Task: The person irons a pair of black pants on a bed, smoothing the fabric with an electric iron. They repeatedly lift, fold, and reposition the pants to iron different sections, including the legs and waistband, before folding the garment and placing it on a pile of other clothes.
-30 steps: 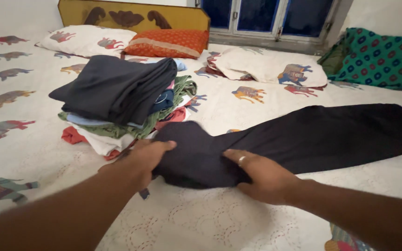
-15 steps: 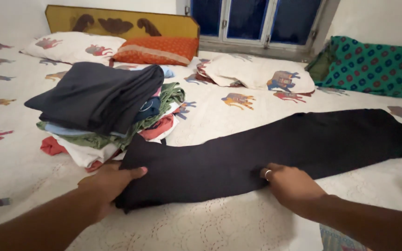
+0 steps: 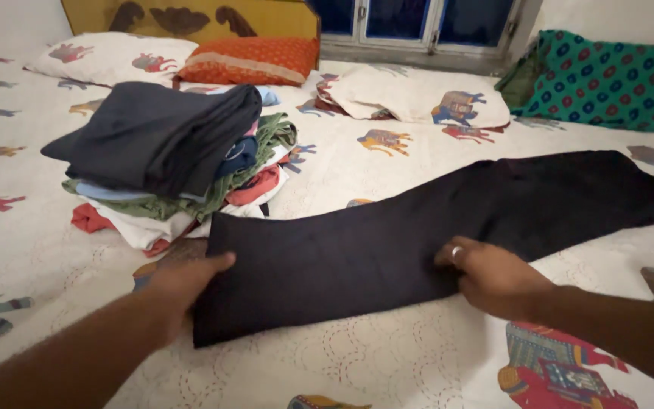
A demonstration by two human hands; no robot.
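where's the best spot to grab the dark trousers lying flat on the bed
Probably the near-left end of the dark trousers, coming from the near side. They lie flat and stretched out, and that squared end has a free edge on the bedsheet. The left hand is already at that edge; the right hand rests on the near edge mid-length.

Two hands, the left hand (image 3: 179, 291) and the right hand (image 3: 493, 276), are lying on one dark garment (image 3: 418, 235). One clothes pile (image 3: 172, 163), three pillows and one green patterned cloth (image 3: 607, 79) are lying on one bed (image 3: 32, 235).

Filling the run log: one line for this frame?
left hand: on dark trousers end | right hand: pressing near edge | trousers: flat on bed | clothes pile: beside
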